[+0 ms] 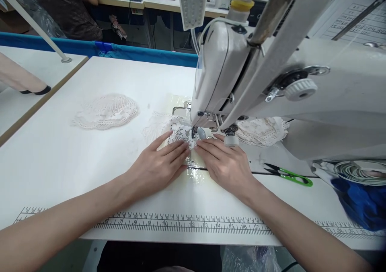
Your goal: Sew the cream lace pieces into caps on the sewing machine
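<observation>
A white sewing machine (pixel 271 75) fills the right half of the view. Under its needle lies a small piece of white lace (pixel 180 130). My left hand (pixel 157 165) lies flat on the table, fingers stretched out and pressing on the lace's near edge. My right hand (pixel 224 161) is flat too, its fingertips resting on the lace just right of the needle. Neither hand grips anything.
A pile of white lace pieces (pixel 106 111) sits to the left, another pile (pixel 261 130) behind the machine's arm. Green-handled thread snips (pixel 291 175) lie right of my right hand. A printed ruler (pixel 181 223) runs along the table's front edge. Another person (pixel 69 7) is at the far left.
</observation>
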`<move>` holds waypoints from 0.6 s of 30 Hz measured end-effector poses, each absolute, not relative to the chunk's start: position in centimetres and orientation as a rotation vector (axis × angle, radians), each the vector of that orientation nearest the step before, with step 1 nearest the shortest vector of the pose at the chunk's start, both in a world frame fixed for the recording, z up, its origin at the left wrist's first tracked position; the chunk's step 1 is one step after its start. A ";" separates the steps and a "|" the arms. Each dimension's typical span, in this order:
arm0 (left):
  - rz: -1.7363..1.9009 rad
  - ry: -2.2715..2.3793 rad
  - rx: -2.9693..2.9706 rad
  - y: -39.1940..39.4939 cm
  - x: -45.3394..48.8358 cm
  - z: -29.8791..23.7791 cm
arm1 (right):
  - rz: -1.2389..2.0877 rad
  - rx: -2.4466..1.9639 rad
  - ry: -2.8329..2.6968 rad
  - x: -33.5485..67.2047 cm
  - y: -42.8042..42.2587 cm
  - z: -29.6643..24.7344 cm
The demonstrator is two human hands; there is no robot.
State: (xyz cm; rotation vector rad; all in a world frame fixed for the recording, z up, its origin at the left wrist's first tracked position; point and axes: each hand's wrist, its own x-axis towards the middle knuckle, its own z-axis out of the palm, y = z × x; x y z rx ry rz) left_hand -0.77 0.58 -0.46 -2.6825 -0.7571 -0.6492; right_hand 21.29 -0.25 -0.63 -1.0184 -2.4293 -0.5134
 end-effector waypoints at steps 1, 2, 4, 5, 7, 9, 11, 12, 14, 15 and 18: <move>-0.656 -0.758 -2.683 0.6 -0.8 -0.5 | -0.518 -1.022 -2.431 21.3 -0.2 -0.6; -0.664 -0.758 -2.686 0.7 -0.8 -0.5 | -0.522 -1.025 -2.433 21.3 -0.2 -0.7; -0.682 -0.764 -2.696 0.8 -0.8 -0.5 | -0.531 -1.031 -2.435 21.3 -0.2 -0.7; -0.686 -0.771 -2.702 0.9 -0.8 -0.5 | -0.536 -1.036 -2.435 21.2 -0.2 -0.7; -0.677 -0.787 -2.714 1.1 -0.8 -0.5 | -0.547 -1.050 -2.441 21.2 -0.1 -0.7; -0.660 -0.807 -2.722 1.3 -0.8 -0.6 | -0.557 -1.064 -2.452 21.1 0.0 -0.7; -0.655 -0.825 -2.728 1.5 -0.8 -0.6 | -0.567 -1.084 -2.459 21.1 0.2 -0.7; -0.657 -0.834 -2.733 1.7 -0.8 -0.6 | -0.570 -1.095 -2.462 21.0 0.3 -0.7; -0.654 -0.852 -2.743 1.9 -0.7 -0.7 | -0.572 -1.117 -2.466 21.0 0.4 -0.7; -0.645 -0.860 -2.747 2.0 -0.7 -0.7 | -0.570 -1.127 -2.468 21.0 0.5 -0.8; -0.623 -0.878 -2.748 2.4 -0.6 -0.8 | -0.566 -1.149 -2.466 21.1 0.7 -0.9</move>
